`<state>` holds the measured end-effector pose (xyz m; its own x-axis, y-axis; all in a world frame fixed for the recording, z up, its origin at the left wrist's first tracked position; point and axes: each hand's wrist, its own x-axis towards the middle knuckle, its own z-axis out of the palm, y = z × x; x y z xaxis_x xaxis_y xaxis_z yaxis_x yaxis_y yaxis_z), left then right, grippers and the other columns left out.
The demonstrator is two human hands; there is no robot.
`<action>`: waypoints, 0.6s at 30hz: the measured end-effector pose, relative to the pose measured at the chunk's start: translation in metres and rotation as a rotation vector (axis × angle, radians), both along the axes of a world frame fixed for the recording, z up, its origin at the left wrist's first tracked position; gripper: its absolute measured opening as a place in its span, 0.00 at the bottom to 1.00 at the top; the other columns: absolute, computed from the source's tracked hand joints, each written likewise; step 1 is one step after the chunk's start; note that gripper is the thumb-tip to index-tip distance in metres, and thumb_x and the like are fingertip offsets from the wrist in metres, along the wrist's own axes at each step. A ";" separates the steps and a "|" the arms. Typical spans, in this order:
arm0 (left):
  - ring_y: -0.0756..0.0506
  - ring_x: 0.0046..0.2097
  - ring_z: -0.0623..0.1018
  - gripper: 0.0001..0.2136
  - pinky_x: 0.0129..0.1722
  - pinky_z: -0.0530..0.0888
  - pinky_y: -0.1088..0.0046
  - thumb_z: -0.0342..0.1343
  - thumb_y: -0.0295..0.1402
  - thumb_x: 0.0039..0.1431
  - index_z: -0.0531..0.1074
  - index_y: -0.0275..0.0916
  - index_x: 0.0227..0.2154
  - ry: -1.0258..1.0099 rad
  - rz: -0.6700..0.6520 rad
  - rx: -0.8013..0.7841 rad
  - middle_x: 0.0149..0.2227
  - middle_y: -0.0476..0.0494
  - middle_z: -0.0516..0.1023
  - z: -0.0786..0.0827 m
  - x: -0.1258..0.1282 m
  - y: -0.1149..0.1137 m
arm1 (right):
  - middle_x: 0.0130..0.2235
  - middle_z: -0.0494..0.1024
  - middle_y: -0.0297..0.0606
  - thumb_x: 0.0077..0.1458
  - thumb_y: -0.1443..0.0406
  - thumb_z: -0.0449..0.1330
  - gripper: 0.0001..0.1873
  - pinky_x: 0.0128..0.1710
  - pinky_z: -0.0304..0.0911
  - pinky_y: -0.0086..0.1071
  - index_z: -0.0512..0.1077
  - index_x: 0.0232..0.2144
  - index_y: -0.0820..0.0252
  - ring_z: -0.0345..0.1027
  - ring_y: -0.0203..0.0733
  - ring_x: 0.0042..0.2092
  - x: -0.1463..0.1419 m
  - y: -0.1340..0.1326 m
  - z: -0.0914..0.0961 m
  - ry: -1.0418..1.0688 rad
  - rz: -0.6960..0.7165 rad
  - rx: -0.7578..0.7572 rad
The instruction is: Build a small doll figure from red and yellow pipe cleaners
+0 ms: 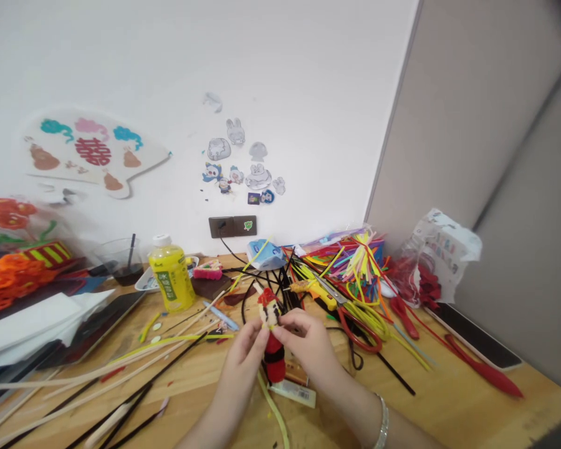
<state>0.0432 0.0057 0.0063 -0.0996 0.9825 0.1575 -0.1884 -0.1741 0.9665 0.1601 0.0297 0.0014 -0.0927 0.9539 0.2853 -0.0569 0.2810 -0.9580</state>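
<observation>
Between my left hand (243, 355) and my right hand (303, 342) I hold a small pipe-cleaner figure (272, 337) upright. It has a red body with a black band and a red-topped head. Fingers of both hands pinch its middle and hide part of it. Just beyond my right hand lie scissors with red handles (358, 330) and a yellow glue gun (314, 293). Below the figure, a white-labelled packet (293, 393) and a yellow-green pipe cleaner (273, 405) rest on the wooden table (449, 399).
Loose black and cream pipe cleaners (121, 380) cover the table's left side. A yellow bottle (171, 277) stands at the back, near a bundle of colourful pipe cleaners (350, 265). Orange paper flowers (9, 280) lie far left; a plastic bag (439, 255) stands right against the wall.
</observation>
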 end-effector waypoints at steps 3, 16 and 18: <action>0.48 0.31 0.72 0.13 0.35 0.68 0.74 0.60 0.41 0.43 0.72 0.38 0.30 -0.043 0.005 -0.061 0.27 0.49 0.75 0.000 0.002 0.001 | 0.29 0.71 0.35 0.42 0.66 0.61 0.05 0.32 0.62 0.30 0.73 0.25 0.63 0.66 0.37 0.32 0.000 0.001 -0.001 0.005 -0.013 0.017; 0.47 0.29 0.70 0.12 0.30 0.68 0.75 0.59 0.42 0.44 0.68 0.39 0.24 0.053 0.086 0.053 0.23 0.51 0.70 -0.012 0.004 -0.001 | 0.27 0.67 0.32 0.41 0.67 0.61 0.02 0.27 0.62 0.27 0.72 0.21 0.61 0.65 0.35 0.30 -0.007 -0.005 -0.004 0.051 -0.023 0.071; 0.47 0.30 0.70 0.11 0.31 0.68 0.74 0.59 0.42 0.44 0.68 0.39 0.25 0.065 0.077 0.061 0.23 0.51 0.70 -0.013 0.003 -0.001 | 0.28 0.68 0.33 0.41 0.67 0.61 0.02 0.28 0.63 0.27 0.72 0.22 0.61 0.66 0.36 0.31 -0.008 -0.006 -0.004 0.043 -0.038 0.093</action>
